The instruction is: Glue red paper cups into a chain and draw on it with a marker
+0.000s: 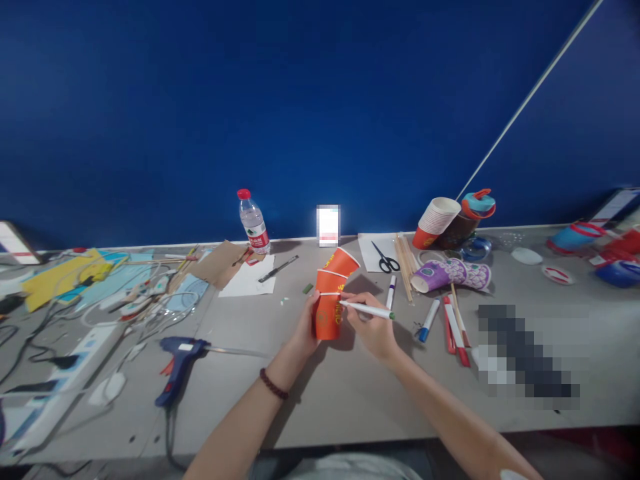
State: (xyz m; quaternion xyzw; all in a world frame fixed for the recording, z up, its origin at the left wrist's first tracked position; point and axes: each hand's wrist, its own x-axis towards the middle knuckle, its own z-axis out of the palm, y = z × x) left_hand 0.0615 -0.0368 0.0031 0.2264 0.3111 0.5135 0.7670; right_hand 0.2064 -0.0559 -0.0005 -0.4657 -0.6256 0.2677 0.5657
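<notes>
Orange paper cups [329, 319] are joined in a column, the top one tilted to the right, above the middle of the table. My left hand [306, 320] is wrapped around the column's left side. In my right hand [374, 330] is a white marker [367, 309] with a green end, gripped between the fingers. Its tip points left and is at or very close to the cups' right side; whether it touches I cannot tell. A small green piece [308, 289] lies just left of the cups.
A blue glue gun [181, 363] and a power strip [70, 387] with cables lie left. Behind stand a water bottle [254, 223] and a lit phone [329, 225]. To the right are scissors [386, 260], wooden sticks [404, 267], purple cups [440, 275], markers [456, 330] and stacked cups [436, 220].
</notes>
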